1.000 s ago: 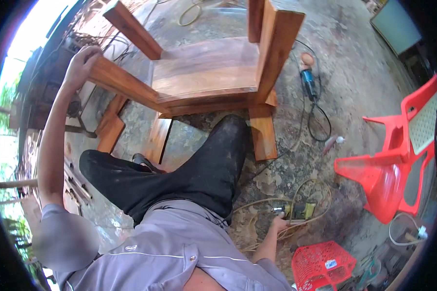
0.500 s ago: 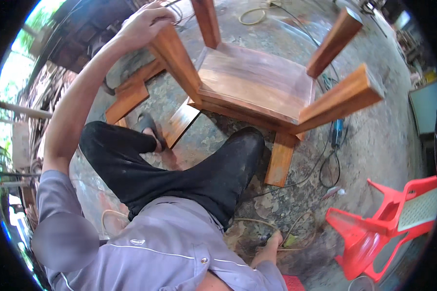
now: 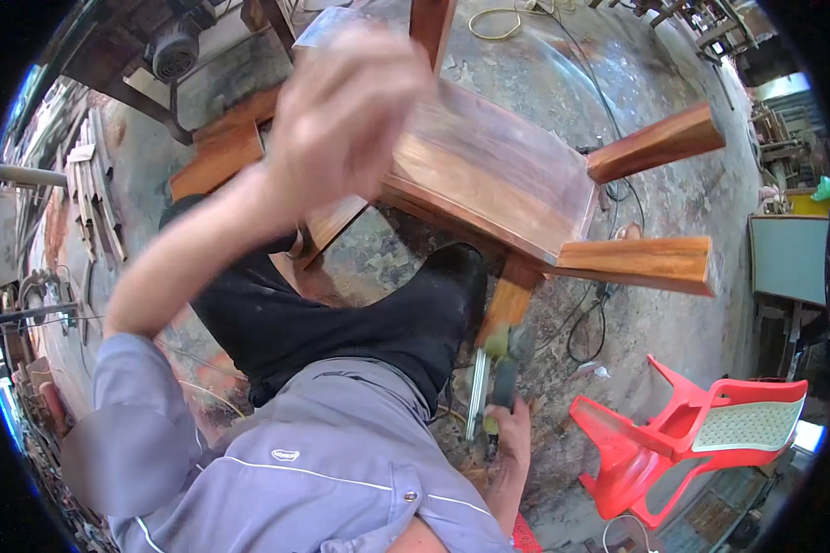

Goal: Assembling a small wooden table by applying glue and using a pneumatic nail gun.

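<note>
Right hand wraps its fingers around the handle of a nailer-like tool, held on the near side of an upturned wooden frame. Left hand blurs in front of the frame's left end; whether it is spread or curled, or meets the wood, is unclear. Carried so close, the tool's metal rail could strike the knee beside the frame or scuff its near edge on a careless swing. A shirt badge, nearer the wearer than the frame, bears lettering too small to read.
</note>
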A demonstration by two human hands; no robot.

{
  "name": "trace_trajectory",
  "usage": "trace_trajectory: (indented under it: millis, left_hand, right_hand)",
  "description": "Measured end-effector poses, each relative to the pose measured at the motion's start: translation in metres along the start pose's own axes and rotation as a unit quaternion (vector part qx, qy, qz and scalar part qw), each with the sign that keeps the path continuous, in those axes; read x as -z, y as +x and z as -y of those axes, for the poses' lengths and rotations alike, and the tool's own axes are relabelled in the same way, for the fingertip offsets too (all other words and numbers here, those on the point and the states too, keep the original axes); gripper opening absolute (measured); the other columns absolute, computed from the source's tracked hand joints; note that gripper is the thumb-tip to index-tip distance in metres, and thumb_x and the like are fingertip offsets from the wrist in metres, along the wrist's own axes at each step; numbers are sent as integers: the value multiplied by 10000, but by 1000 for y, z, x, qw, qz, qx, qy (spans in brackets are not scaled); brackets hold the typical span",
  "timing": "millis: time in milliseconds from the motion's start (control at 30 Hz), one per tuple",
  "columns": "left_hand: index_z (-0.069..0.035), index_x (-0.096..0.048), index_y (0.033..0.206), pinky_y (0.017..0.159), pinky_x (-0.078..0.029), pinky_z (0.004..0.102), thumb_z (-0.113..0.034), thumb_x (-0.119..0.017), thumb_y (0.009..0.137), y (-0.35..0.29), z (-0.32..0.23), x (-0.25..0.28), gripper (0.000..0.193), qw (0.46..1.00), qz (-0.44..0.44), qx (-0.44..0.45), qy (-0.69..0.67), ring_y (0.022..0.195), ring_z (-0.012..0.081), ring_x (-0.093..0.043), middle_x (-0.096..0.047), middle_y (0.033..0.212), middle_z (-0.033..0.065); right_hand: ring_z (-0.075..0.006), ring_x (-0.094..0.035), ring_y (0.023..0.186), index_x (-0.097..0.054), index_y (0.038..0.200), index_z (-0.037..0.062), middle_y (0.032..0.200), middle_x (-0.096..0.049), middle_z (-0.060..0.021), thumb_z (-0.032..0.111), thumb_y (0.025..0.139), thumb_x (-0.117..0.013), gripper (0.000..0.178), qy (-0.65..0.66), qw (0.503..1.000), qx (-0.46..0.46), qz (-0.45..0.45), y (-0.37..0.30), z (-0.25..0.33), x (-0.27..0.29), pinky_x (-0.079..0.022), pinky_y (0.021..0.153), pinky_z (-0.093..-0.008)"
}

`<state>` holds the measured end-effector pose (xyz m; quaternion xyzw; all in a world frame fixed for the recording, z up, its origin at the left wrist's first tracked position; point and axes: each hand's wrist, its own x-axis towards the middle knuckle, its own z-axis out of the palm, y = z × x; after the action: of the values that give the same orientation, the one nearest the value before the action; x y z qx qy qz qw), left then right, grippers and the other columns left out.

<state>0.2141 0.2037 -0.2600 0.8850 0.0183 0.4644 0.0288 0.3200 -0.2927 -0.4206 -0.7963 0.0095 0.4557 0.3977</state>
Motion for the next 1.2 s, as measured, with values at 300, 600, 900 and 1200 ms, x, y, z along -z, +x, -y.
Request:
trace_trajectory:
  millis: [300, 600, 900, 1200]
  left_hand:
    - [30, -516, 1358, 907, -526, 355, -387, -589, 1065, -146, -148, -123, 515, 497, 224, 617, -568, 1024, 198, -640, -672, 1116, 105]
    - [-26, -624, 1211, 873, -503, 260, -305, -663, 1028, -139, -94, -140, 336, 264, -77, 725, -631, 968, 98, -619, -658, 1048, -5]
    - [-11, -675, 1226, 885, -546, 298, -241, -616, 1057, -144, -43, -135, 292, 245, -146, 721, -632, 974, 119, -657, -691, 1092, 28]
    - [-21, -685, 1261, 887, -538, 280, -207, -605, 1055, -157, -34, -133, 289, 185, -139, 729, -644, 980, 107, -655, -689, 1113, 3]
  right_hand:
    - [-204, -629, 686, -465, 1309, -15, 893, -641, -128, 210, 729, -698, 665, 192, 947, 129, 223, 59, 237, -75, -533, 627, -340]
    - [-199, -635, 644, -578, 1093, -10, 834, -644, -110, 544, 1055, -484, 563, 284, 928, -31, 238, 135, 317, -175, -546, 590, -351]
    - [-210, -642, 606, -555, 1043, 14, 799, -638, -99, 553, 1023, -514, 541, 339, 887, -45, 312, 181, 336, -222, -566, 563, -367]
    - [-214, -649, 589, -582, 1058, 38, 787, -649, -94, 505, 1013, -564, 470, 324, 910, -63, 250, 190, 329, -239, -574, 510, -374]
